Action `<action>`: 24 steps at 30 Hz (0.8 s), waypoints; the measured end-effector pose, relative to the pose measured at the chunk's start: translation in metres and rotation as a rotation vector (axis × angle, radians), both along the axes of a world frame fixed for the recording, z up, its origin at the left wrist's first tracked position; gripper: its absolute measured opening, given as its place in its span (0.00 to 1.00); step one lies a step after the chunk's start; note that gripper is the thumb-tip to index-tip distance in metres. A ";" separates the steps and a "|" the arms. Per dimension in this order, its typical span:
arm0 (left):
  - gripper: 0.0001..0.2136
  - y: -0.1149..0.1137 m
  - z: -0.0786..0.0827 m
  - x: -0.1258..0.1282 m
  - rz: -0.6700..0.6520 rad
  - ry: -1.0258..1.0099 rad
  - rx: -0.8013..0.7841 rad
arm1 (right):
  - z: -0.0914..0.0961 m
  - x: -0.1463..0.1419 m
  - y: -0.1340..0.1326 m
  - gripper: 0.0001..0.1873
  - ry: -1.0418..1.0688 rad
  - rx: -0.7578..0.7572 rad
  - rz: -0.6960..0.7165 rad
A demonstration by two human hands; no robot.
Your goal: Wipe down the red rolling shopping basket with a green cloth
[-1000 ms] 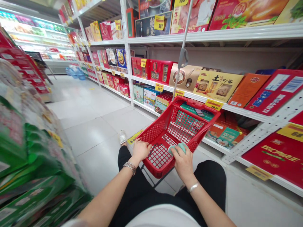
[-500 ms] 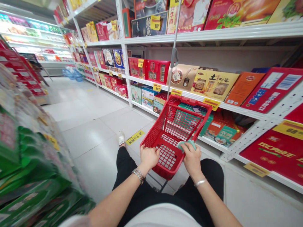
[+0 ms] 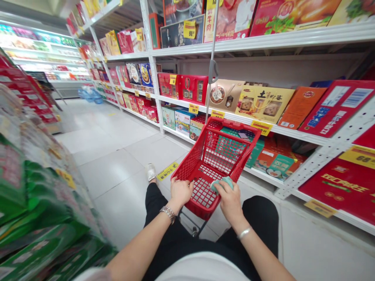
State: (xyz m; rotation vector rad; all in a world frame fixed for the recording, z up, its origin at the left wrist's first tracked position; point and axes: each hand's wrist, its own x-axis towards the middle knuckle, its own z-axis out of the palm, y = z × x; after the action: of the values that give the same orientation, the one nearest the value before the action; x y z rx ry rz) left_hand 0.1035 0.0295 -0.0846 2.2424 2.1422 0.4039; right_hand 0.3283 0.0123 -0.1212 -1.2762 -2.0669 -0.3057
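A red plastic shopping cart [image 3: 187,164] with a lattice basket stands between my knees, its near end towards me. My left hand [image 3: 181,192] is closed over the basket's near left rim. In my right hand [image 3: 229,199] is a pale green cloth [image 3: 222,183], bunched under the fingers at the right side of the basket. The part of the cloth beneath the fingers is hidden. I cannot tell whether the cloth touches the rim.
White shelving [image 3: 310,142] with boxed goods runs along the right, close to the cart's far end. Green packages [image 3: 49,234] are piled at the near left. A yellow floor sticker [image 3: 167,171] lies beside my shoe [image 3: 150,172]. Tiled floor [image 3: 108,136] stretches down the aisle.
My right hand has moved left with the cloth, off the right rim and inward over the basket. My left hand still holds the rim, and the cart has shifted slightly.
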 end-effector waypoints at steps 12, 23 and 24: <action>0.26 -0.011 -0.001 0.018 -0.028 -0.014 0.028 | 0.012 0.014 0.025 0.26 0.110 -0.082 -0.018; 0.22 -0.004 0.004 0.006 -0.099 -0.031 0.000 | 0.004 0.000 -0.019 0.24 0.023 -0.136 0.073; 0.20 0.001 0.007 0.000 -0.146 -0.032 0.023 | 0.007 0.001 -0.017 0.24 0.029 -0.139 0.077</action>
State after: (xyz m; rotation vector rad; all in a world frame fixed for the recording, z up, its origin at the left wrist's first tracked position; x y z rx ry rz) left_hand 0.1036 0.0305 -0.0772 2.3678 1.9524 0.4580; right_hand 0.3293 -0.0045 -0.1142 -1.2701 -2.1374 -0.1094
